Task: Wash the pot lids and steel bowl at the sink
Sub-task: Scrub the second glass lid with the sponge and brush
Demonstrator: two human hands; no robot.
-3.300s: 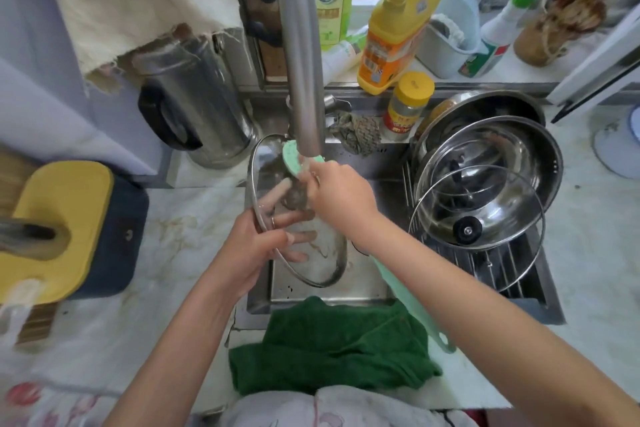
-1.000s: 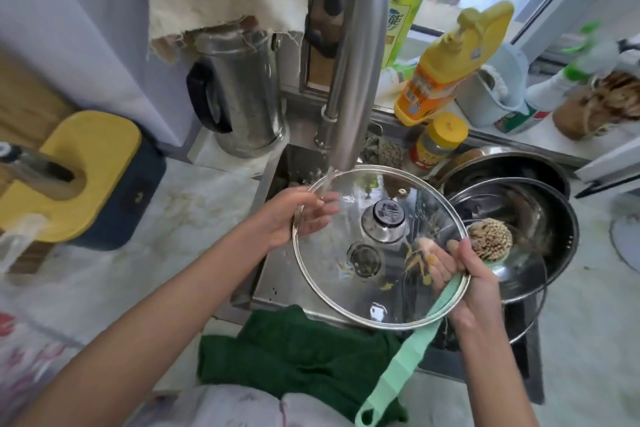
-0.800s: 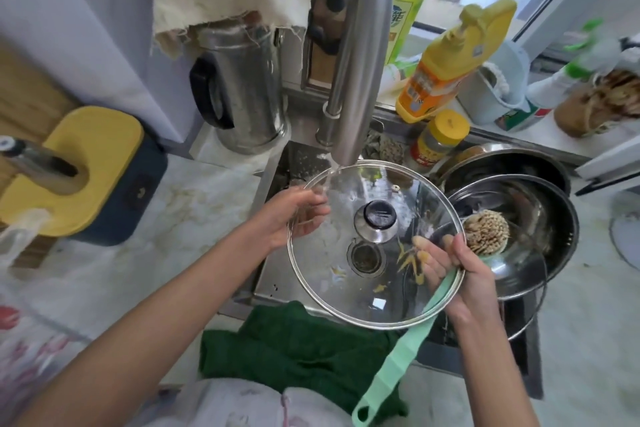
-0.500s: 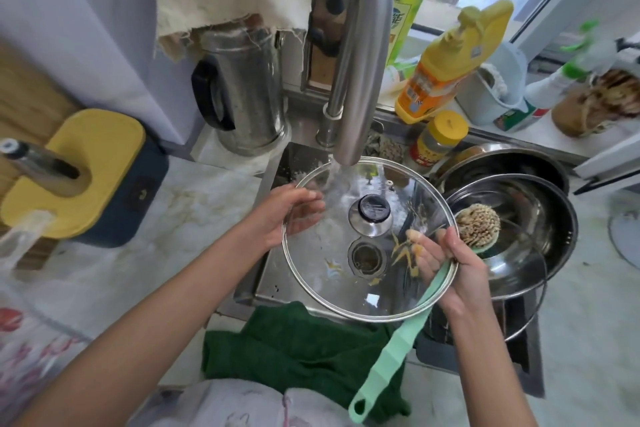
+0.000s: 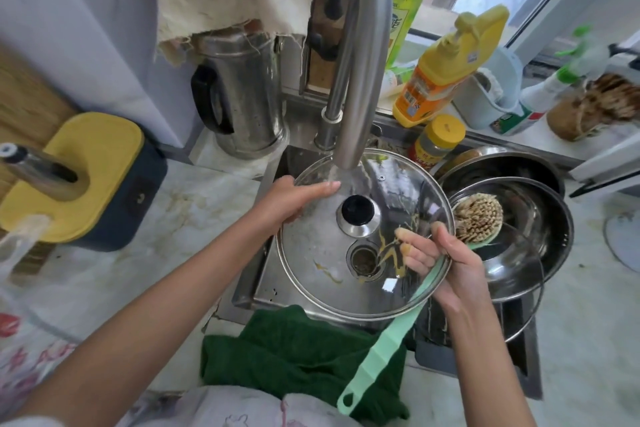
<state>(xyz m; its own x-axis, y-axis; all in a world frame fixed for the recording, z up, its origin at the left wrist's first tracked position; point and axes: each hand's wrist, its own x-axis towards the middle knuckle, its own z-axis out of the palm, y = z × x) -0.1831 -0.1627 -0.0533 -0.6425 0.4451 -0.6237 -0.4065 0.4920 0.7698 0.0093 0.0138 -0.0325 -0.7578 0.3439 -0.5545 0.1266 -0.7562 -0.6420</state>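
Lid point(image 5: 311, 253) over sink point(image 5: 258, 270), tap point(image 5: 360, 62) at 12 o'clock pouring on it. Left hand point(image 5: 291, 201) grip clamps rim at 9; right hand point(image 5: 450, 263) grip clamps rim plus brush point(image 5: 478, 218) at 3. Bowl point(image 5: 540, 218) behind, cloth point(image 5: 294, 357) at 6.

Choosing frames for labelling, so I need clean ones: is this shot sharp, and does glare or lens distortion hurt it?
Head view: the glass lid, left hand and right hand are sharp; the spray bottle at the right edge is smeared; daylight is even, without hard shadows; one glare patch on the lid; the wide lens stretches things toward the corners.
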